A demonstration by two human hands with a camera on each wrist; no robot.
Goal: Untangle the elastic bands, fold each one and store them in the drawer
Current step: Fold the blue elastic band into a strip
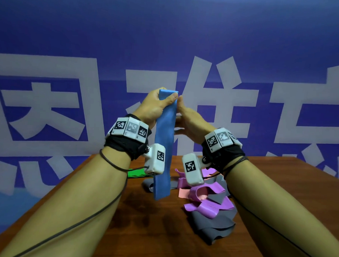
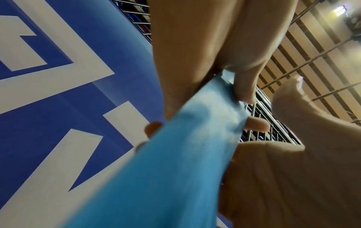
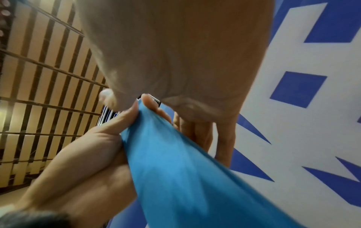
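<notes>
I hold a long blue elastic band (image 1: 163,147) upright above the table, its lower end hanging just over the wood. My left hand (image 1: 170,98) pinches the band's top edge between thumb and fingers; the left wrist view shows that thumb pressed on the blue band (image 2: 175,154). My right hand (image 1: 181,111) stands against the band's right edge. Its fingers (image 3: 197,132) lie behind the band (image 3: 175,162) and its thumb (image 2: 289,89) stands clear of it. No drawer is in view.
A tangled pile lies on the wooden table (image 1: 278,189) under my right wrist: purple bands (image 1: 206,204), a grey band (image 1: 213,226), a pink one (image 1: 183,193). A green band (image 1: 136,173) lies farther left. A blue backdrop with white characters stands behind the table.
</notes>
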